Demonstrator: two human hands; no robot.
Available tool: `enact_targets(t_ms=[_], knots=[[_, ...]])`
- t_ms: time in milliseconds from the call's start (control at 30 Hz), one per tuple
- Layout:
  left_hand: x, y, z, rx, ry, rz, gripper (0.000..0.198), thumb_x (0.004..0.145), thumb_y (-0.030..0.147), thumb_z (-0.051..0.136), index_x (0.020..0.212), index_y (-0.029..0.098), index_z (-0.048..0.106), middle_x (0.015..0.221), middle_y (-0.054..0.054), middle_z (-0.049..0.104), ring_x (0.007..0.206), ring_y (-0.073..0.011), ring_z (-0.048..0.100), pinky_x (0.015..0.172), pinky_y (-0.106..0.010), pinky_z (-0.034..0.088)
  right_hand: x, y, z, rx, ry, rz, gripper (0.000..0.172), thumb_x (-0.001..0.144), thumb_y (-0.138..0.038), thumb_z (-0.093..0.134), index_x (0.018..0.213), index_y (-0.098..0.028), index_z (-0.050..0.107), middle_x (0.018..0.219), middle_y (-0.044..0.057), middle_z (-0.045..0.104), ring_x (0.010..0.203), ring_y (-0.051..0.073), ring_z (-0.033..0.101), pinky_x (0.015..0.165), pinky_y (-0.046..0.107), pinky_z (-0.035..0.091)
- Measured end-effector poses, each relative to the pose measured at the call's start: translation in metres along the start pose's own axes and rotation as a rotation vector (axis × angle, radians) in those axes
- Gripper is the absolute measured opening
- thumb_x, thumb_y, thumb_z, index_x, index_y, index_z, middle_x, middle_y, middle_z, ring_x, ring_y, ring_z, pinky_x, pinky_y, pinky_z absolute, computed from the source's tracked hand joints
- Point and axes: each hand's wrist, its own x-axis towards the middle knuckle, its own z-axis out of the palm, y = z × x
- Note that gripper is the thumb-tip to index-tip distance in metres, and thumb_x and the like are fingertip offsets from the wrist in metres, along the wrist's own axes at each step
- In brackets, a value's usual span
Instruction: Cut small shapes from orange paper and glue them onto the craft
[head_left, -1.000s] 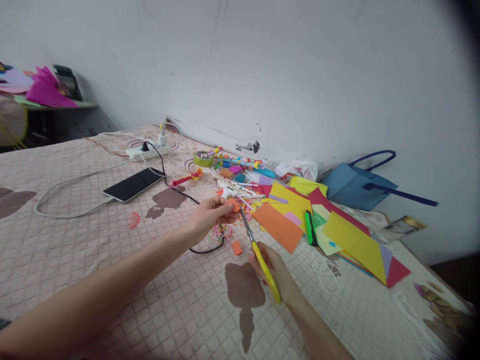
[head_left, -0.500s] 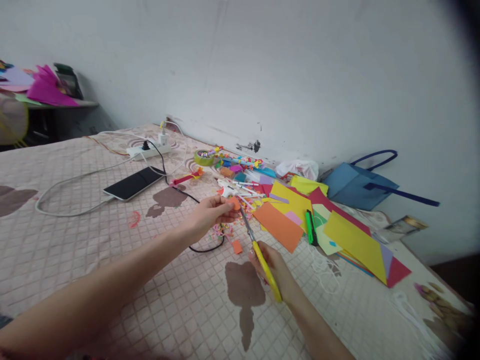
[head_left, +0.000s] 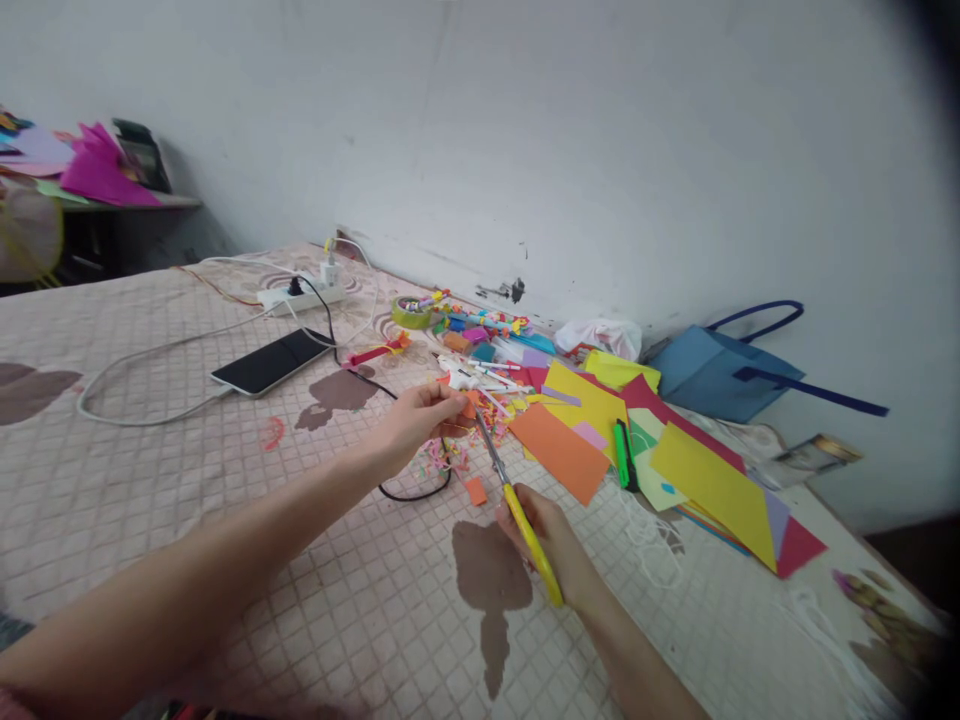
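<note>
My left hand pinches a small piece of orange paper between thumb and fingers. Wrapped round the yellow handles of a pair of scissors is my right hand. The blades point up and left, their tips touching or just beside the orange paper; I cannot tell how far apart they are. Below the blades, a small orange paper square lies on the patterned cloth. Paper scraps are scattered under my left hand, and a white glue gun lies just beyond it.
Coloured paper sheets and a green cutter knife lie at right, before a blue bag. A phone on a white cable and a power strip are at left. A roll of tape sits near the wall.
The orange paper has turned slightly at the scissor tips. Both hands keep nearly the same place and grip, and the whole view has shifted a little.
</note>
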Motion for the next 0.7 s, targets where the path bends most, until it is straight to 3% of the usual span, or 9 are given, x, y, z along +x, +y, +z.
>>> enact_targets(t_ms=[433,700], knots=[[0.0013,0.0048,-0.0001,0.030,0.032,0.025,0.019,0.072,0.026,0.068,0.070,0.013,0.055,0.066,-0.001,0.064,0.059,-0.0075,0.059,0.062,-0.022,0.049,0.0000,0.0039,0.0015,-0.018,-0.010,-0.010,0.028,0.080,-0.042,0.053,0.066,-0.021,0.041,0.053,-0.007,0.034,0.045,0.008,0.032,0.042,0.021,0.027],[0.0028,0.0034,-0.0025,0.087,0.029,0.056,0.019,0.072,0.028,0.068,0.070,0.014,0.055,0.065,0.000,0.064,0.058,-0.0079,0.060,0.063,-0.023,0.050,0.0013,0.0072,-0.0007,-0.080,0.013,-0.067,0.026,0.078,-0.040,0.056,0.067,-0.018,0.048,0.058,-0.005,0.045,0.054,0.011,0.039,0.049,0.021,0.030]])
